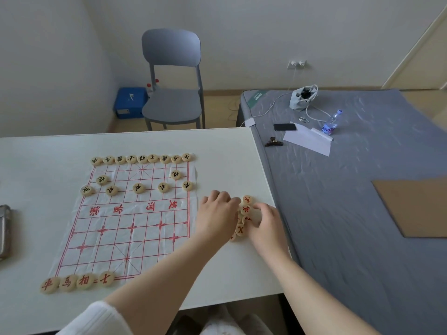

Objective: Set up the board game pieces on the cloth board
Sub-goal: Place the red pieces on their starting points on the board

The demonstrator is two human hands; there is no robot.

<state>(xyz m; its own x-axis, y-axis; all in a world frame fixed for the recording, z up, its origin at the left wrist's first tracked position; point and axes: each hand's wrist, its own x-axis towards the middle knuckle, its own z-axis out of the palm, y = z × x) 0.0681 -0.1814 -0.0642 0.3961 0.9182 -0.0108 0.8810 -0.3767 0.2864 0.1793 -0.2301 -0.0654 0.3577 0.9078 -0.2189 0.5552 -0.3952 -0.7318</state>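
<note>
Left hand [217, 213] on, right hand [266, 222] gripping red pieces [248, 199]; pouch [298, 102]: dark items [305, 92]

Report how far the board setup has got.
Done: the black side, with its back row of nine, two cannons and five soldiers placed. The near row holds four red pieces at its left end. In hand: the left hand and right hand are both curled into the loose red pieces right of the cloth board. Left: the rest of the red side.
</note>
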